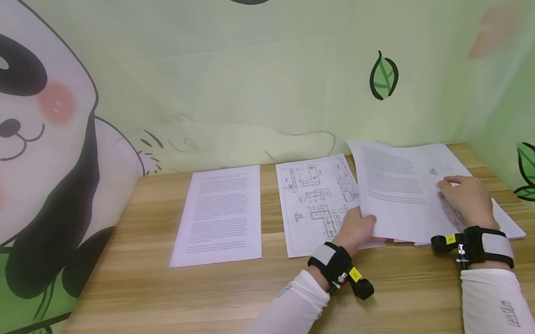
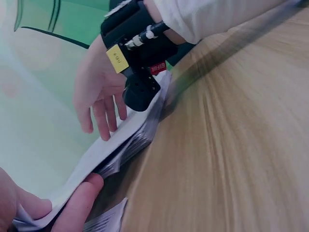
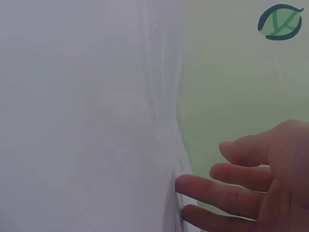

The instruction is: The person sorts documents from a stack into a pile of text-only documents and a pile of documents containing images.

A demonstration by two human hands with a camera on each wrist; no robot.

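White sleeves [image 1: 493, 296] foremost, the left hand [image 1: 356, 231] pinches a sheet [image 1: 392, 185]; the right hand [image 1: 469, 200], fingers loosely extended, is at the stack [image 1: 507, 228]. Pulling by one edge could crease the sheet.

A panda [image 1: 41, 155] and leaves [image 1: 384, 78] decorate the green backdrop [image 1: 247, 89] behind the wooden table [image 1: 175, 303].

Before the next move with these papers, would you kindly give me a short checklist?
1. Left hand grips lifted sheet: ok, edge between thumb and finger.
2. Right hand grips paper: not ok, thumb and fingers are apart.
3. Only one sheet lifted: cannot tell.
4. Drawing page fully uncovered: not ok, left hand and lifted sheet overlap its right side in the head view.
5. Text page at far left separate from drawing page: ok, bare table shows between.
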